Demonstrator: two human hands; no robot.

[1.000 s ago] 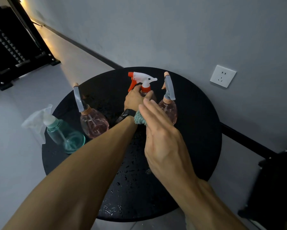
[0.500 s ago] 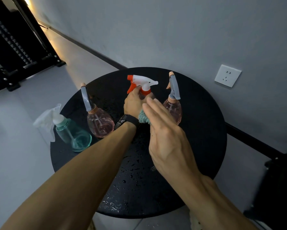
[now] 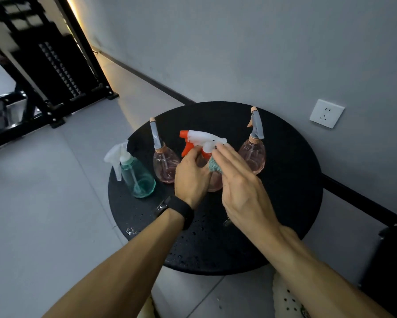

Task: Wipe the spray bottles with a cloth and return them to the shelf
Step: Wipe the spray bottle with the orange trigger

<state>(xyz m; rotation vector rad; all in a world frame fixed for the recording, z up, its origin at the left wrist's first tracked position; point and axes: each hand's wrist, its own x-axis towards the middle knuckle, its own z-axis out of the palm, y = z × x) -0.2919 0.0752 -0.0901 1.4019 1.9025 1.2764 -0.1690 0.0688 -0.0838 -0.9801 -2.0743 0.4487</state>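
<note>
My left hand [image 3: 191, 174] grips a spray bottle with a white and orange trigger head [image 3: 201, 140], just below the head. My right hand [image 3: 241, 187] presses a teal cloth [image 3: 214, 165] against the bottle's right side with straight fingers. The bottle's pink body is mostly hidden behind both hands. Three other bottles stand on the round black table [image 3: 291, 203]: a teal bottle [image 3: 136, 177] at the left edge, a pink bottle [image 3: 164, 160] beside it, and another pink bottle [image 3: 253, 152] to the right of my hands.
Water drops speckle the table's near half. A grey wall with a white socket [image 3: 327, 113] runs behind the table. A black metal rack [image 3: 52, 72] stands at the far left on the tiled floor. Dark furniture [image 3: 390, 260] sits at the right.
The view has shifted so the table sits further right. My right hand with the cloth has slid up the bottle towards the trigger head. My left hand keeps its grip.
</note>
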